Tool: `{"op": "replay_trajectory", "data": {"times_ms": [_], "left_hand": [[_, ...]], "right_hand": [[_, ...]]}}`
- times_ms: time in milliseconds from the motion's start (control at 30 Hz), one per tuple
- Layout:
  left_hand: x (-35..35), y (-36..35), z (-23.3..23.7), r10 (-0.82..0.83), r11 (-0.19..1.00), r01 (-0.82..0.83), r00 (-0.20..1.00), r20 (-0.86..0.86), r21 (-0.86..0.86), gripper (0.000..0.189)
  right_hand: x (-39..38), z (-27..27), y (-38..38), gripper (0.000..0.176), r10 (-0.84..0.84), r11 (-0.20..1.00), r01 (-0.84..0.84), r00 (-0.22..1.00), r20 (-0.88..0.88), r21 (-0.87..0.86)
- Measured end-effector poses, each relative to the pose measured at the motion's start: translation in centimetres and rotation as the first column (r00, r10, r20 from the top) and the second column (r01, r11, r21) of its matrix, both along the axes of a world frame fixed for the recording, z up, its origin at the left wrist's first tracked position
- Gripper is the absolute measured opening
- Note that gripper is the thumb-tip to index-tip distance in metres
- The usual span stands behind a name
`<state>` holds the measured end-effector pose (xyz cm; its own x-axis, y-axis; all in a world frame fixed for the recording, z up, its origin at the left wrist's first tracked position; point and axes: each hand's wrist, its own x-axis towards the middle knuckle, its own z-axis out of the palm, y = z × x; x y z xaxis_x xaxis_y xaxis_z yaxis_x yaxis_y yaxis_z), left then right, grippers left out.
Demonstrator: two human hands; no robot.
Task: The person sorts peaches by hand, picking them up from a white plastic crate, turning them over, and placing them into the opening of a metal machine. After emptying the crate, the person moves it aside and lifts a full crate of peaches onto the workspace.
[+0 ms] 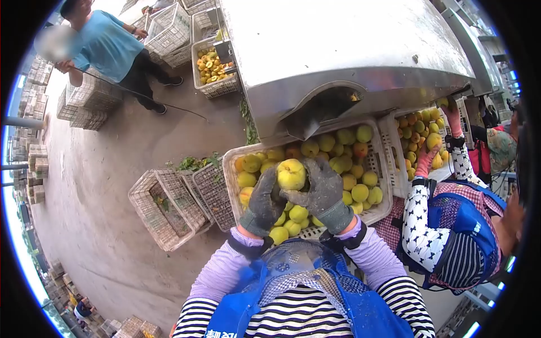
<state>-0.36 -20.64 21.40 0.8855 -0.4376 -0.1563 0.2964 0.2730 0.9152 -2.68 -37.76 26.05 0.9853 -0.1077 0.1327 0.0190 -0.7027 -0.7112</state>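
Note:
A yellow-green peach (291, 174) is held up between my two dark-gloved hands, above a white plastic crate (231, 174) full of yellow, green and reddish peaches. The fingers of my left hand (262, 197) curl against the fruit's left side. From the other side, my right hand (322, 190) grips it, with the thumb under its lower edge. Many peaches in the crate lie partly hidden beneath my hands.
A metal machine with a chute (321, 107) overhangs the crate's far side. At right, a co-worker (451, 231) handles peaches over another crate (397, 152). Stacked crates (166, 208) stand at left. Farther off, a person in blue (107, 45) holds a thin rod.

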Motion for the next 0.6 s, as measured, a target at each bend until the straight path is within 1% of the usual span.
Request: {"op": "replay_trajectory", "data": {"times_ms": [33,67,100,133,167,200,233,267,300,333,367,433,467,500,567,600], "left_hand": [[0.1,-0.2,0.3,0.027,0.983,-0.074,0.965,-0.261,-0.171,0.047],[0.1,-0.3,1.1,0.009,0.934,-0.188,0.863,-0.505,-0.305,0.047],[-0.1,0.2,1.6,0.106,0.971,-0.186,0.897,-0.429,-0.148,0.046],[-0.1,0.9,1.4,0.143,0.989,-0.141,0.919,-0.367,0.033,0.045],[-0.1,1.5,0.7,0.160,0.972,-0.098,0.940,-0.300,0.213,0.044],[-0.2,1.9,-0.5,0.161,0.921,-0.062,0.959,-0.232,0.386,0.043],[-0.8,2.3,-2.8,0.139,0.890,-0.077,0.985,-0.107,0.449,0.047],[-1.0,2.5,-3.8,0.004,0.785,-0.072,0.994,0.111,0.615,0.049],[-0.8,2.4,-4.4,-0.171,0.658,-0.111,0.941,0.292,0.745,0.052],[-0.7,2.0,-5.0,-0.358,0.524,-0.196,0.832,0.423,0.829,0.054],[-0.4,0.8,-4.0,-0.445,0.451,-0.062,0.849,0.285,0.890,0.055],[-0.7,-1.2,-5.0,-0.682,0.107,-0.008,0.727,0.079,0.994,0.053],[-0.9,-2.1,-5.7,-0.759,-0.079,-0.015,0.649,-0.051,0.997,0.052],[-1.8,-2.3,-9.3,-0.809,-0.155,-0.137,0.585,-0.046,0.978,0.046],[-2.0,-3.2,-10.4,-0.765,-0.191,-0.123,0.641,-0.069,0.974,0.044],[-1.7,-3.4,-10.2,-0.740,-0.210,-0.124,0.668,-0.075,0.970,0.042]], "right_hand": [[0.7,0.0,-0.3,0.078,-0.109,0.992,0.112,0.993,0.048,-0.058],[2.3,-0.7,-0.9,0.075,-0.184,0.972,0.198,0.976,0.114,-0.127],[4.6,-1.6,-1.6,0.072,-0.255,0.940,0.288,0.949,0.183,-0.185],[7.2,-1.9,-2.3,0.072,-0.231,0.940,0.280,0.942,0.244,-0.193],[9.5,-2.2,-3.1,0.072,-0.208,0.939,0.277,0.930,0.302,-0.206],[11.4,-2.6,-3.6,0.070,-0.179,0.927,0.285,0.907,0.381,-0.244],[12.7,-2.9,-3.7,0.068,-0.146,0.912,0.298,0.878,0.456,-0.282],[12.2,-2.9,-3.9,0.065,-0.154,0.927,0.292,0.870,0.469,-0.237],[11.7,-2.7,-4.1,0.063,-0.163,0.939,0.285,0.861,0.482,-0.192],[9.9,-2.2,-4.5,0.060,-0.201,0.966,0.252,0.879,0.433,-0.062],[8.2,-1.9,-5.0,0.057,-0.228,0.973,0.218,0.898,0.377,0.070],[3.6,-5.6,-5.8,0.053,-0.084,0.996,0.080,0.990,0.114,0.040],[1.4,-8.5,-5.5,0.055,-0.066,0.991,0.057,0.996,-0.067,-0.123],[-0.2,-11.2,-5.0,0.057,-0.076,0.962,0.005,0.966,-0.248,-0.274],[-0.8,-14.2,-3.0,0.064,-0.177,0.931,0.035,0.914,-0.366,-0.363],[-0.5,-14.8,-2.1,0.066,-0.211,0.926,0.058,0.898,-0.385,-0.372]]}}
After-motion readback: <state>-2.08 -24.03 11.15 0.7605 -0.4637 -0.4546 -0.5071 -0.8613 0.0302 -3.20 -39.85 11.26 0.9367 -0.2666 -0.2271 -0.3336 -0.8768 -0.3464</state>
